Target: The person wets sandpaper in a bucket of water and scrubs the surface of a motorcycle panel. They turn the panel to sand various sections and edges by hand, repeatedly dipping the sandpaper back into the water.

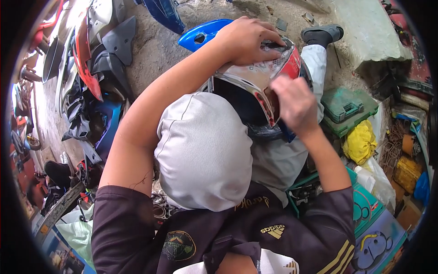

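Observation:
A helmet-like shell (251,75) in white, red and black, with a scuffed surface and a dark opening, rests over my lap. My left hand (253,40) lies across its top with the fingers spread over the surface. At the shell's right side is my right hand (294,102), blurred by motion, its fingers curled together close to the red and white edge. Whatever these fingers hold, if anything, is hidden. Just below the shell, light grey cloth covers a rounded form (205,150), which looks like my bent knee.
A blue panel (205,33) lies behind my left hand. Red, grey and black panels (84,59) are piled at the left. On the right are a green case (344,107), a yellow bag (360,142) and a teal toolbox (365,201). My shoe (321,34) is at the upper right.

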A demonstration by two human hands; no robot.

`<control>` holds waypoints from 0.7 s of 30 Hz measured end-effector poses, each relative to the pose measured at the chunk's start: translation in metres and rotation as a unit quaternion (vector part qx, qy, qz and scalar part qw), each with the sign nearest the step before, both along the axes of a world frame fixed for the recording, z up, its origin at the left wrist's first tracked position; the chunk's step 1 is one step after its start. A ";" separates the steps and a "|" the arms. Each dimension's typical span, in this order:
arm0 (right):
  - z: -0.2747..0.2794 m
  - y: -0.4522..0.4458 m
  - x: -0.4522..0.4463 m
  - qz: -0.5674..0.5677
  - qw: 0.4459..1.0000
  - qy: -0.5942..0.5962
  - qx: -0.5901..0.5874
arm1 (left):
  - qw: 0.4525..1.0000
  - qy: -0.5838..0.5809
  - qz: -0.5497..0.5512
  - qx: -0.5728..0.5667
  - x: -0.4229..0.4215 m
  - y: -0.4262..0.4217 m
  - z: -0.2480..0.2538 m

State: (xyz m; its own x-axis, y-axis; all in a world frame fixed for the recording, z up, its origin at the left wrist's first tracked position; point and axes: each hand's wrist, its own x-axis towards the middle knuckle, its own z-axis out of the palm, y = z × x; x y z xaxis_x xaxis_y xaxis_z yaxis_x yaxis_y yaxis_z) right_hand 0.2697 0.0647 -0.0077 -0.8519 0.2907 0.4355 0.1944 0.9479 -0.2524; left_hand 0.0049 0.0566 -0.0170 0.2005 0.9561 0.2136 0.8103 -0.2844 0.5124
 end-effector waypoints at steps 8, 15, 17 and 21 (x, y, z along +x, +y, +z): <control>0.003 0.007 0.001 -0.015 1.000 -0.007 0.016 | 1.000 -0.011 -0.001 0.021 -0.001 0.000 -0.003; 0.001 0.000 -0.003 -0.021 1.000 -0.005 0.017 | 0.999 -0.008 -0.007 0.030 -0.002 0.000 -0.004; -0.001 0.012 -0.002 -0.057 0.998 -0.002 0.020 | 1.000 -0.013 -0.005 0.019 -0.002 0.001 -0.005; 0.010 -0.030 -0.004 0.050 0.999 -0.018 -0.009 | 0.999 -0.004 -0.005 0.035 -0.003 -0.001 -0.003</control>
